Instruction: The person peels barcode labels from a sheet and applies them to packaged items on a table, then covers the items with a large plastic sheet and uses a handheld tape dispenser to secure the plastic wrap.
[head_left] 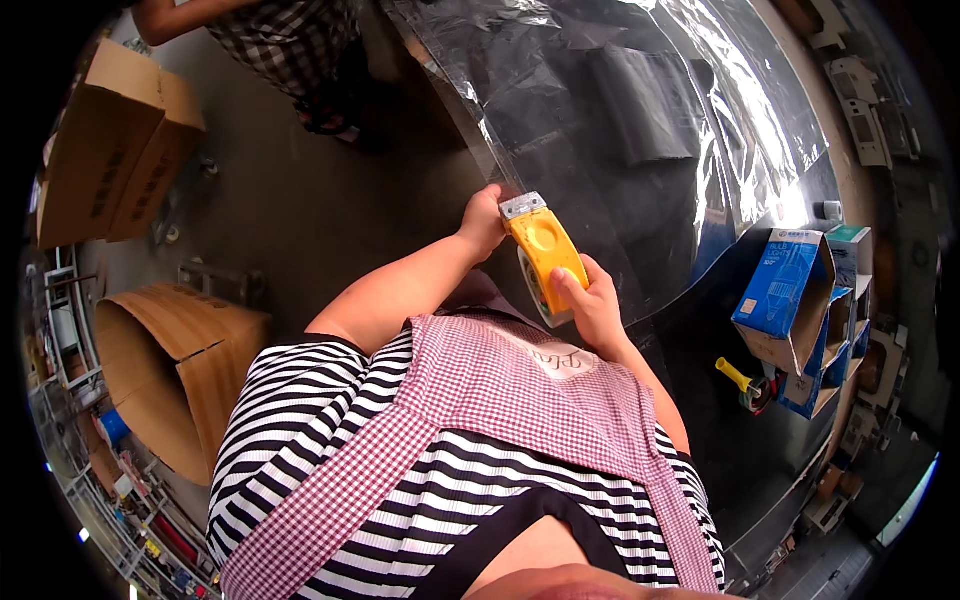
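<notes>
A yellow tape dispenser [547, 250] with a metal cutter end is in front of my chest, over the near edge of a table. My right hand [597, 305] grips its lower end, the thumb lying on the yellow side. Beside the metal end, my left hand [484, 222] is closed in a pinch close to the table's edge. What sits between those fingertips is too small to make out. Shiny clear plastic sheeting [560, 150] covers the dark tabletop just beyond both hands.
Opened blue cardboard boxes [782, 285] stand at the right of the table, near a yellow-handled tool [735, 375]. On the left are a large open carton [185, 340] and another brown carton [110, 150]. A person in checked clothing [290, 45] stands at the far left.
</notes>
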